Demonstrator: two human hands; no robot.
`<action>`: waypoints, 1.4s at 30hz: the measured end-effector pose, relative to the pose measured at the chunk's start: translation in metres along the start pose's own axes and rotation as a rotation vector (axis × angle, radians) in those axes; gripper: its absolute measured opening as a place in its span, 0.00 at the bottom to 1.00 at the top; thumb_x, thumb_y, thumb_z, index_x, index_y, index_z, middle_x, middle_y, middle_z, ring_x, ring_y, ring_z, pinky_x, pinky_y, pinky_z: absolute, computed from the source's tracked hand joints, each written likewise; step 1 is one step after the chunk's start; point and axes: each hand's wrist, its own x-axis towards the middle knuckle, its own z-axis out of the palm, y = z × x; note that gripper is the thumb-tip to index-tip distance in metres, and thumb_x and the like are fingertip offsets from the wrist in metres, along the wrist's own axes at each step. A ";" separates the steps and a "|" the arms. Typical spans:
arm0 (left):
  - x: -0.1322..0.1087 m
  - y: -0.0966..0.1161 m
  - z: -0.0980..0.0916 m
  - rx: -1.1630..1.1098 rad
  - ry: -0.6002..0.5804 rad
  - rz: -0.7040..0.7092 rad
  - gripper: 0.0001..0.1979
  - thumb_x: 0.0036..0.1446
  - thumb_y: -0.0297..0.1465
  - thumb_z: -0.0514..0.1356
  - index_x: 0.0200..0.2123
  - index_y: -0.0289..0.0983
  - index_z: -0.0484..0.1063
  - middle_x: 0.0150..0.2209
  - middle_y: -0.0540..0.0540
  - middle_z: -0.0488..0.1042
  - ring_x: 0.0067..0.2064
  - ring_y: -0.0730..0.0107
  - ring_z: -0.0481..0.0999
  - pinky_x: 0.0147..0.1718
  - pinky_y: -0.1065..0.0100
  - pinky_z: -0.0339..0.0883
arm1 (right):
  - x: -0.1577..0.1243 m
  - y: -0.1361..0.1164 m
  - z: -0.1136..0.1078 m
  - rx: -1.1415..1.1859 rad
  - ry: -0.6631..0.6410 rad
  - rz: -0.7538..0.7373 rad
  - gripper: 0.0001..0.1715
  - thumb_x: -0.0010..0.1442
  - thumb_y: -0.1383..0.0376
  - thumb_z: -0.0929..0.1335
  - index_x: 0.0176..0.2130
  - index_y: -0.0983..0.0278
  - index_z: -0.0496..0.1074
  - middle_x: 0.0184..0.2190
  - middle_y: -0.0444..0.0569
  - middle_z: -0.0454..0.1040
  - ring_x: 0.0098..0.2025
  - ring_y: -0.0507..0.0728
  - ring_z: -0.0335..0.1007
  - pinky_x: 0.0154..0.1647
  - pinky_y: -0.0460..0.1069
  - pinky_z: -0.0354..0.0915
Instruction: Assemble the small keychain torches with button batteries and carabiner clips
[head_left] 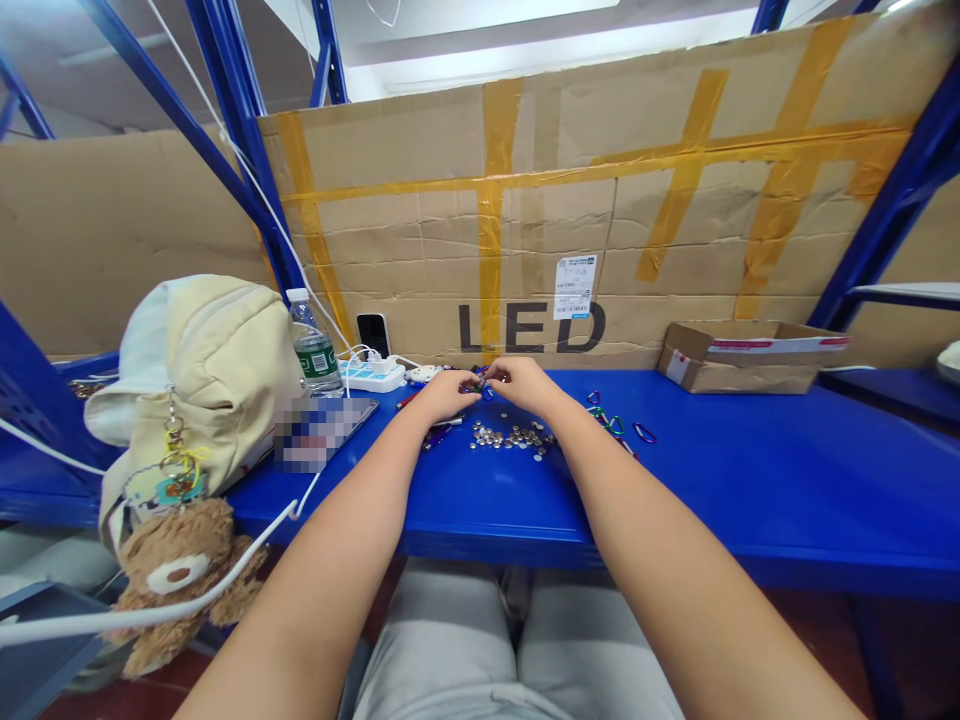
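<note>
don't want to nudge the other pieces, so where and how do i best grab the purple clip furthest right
Probably pinch the purple clip by its right end, using the right hand from above and the right: it is a thin loop lying flat on the table, with a green clip to its left.

Head-worn view, forward-down over blue table (pixel 712 480)
</note>
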 end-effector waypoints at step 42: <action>-0.001 -0.003 0.000 0.115 0.049 -0.022 0.15 0.52 0.31 0.58 0.44 0.35 0.73 0.42 0.44 0.76 0.41 0.64 0.74 0.43 0.66 0.66 | -0.009 -0.018 0.009 -0.128 -0.569 0.122 0.08 0.44 0.67 0.67 0.29 0.64 0.73 0.29 0.45 0.76 0.29 0.52 0.69 0.26 0.43 0.60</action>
